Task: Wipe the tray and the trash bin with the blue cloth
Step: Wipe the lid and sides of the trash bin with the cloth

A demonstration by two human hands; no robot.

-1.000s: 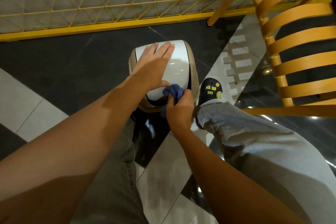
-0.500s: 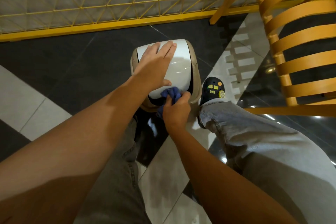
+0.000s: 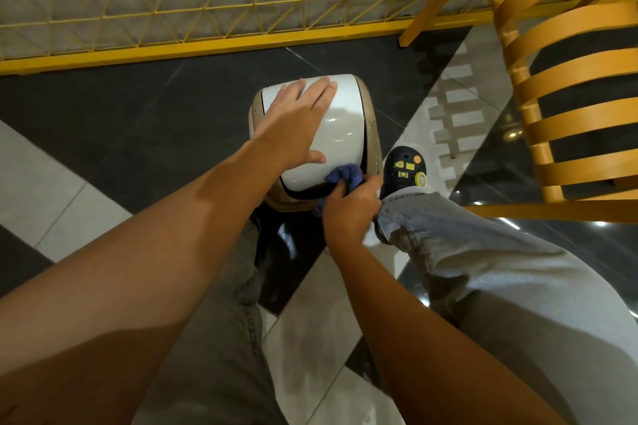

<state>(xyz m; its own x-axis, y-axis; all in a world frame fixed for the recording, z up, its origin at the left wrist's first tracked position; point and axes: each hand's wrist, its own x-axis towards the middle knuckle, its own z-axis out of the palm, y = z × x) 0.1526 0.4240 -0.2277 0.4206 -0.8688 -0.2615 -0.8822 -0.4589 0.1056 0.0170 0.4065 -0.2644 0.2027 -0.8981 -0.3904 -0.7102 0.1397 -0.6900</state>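
A small trash bin [image 3: 371, 134] with a beige body and a glossy white swing lid [image 3: 345, 128] stands on the floor between my legs. My left hand [image 3: 297, 124] lies flat on the lid, fingers spread, pressing it down. My right hand [image 3: 348, 207] is closed on the bunched blue cloth [image 3: 345, 176], which touches the near right edge of the lid and the bin's rim. No tray is in view.
A yellow slatted chair [image 3: 566, 79] stands close on the right, its leg slanting down to the floor behind the bin. A yellow wire fence [image 3: 207, 10] runs along the back. My right foot in a dark clog [image 3: 407, 169] is beside the bin.
My right hand with the cloth has shifted slightly right along the bin's near edge. My left hand stays flat on the lid.
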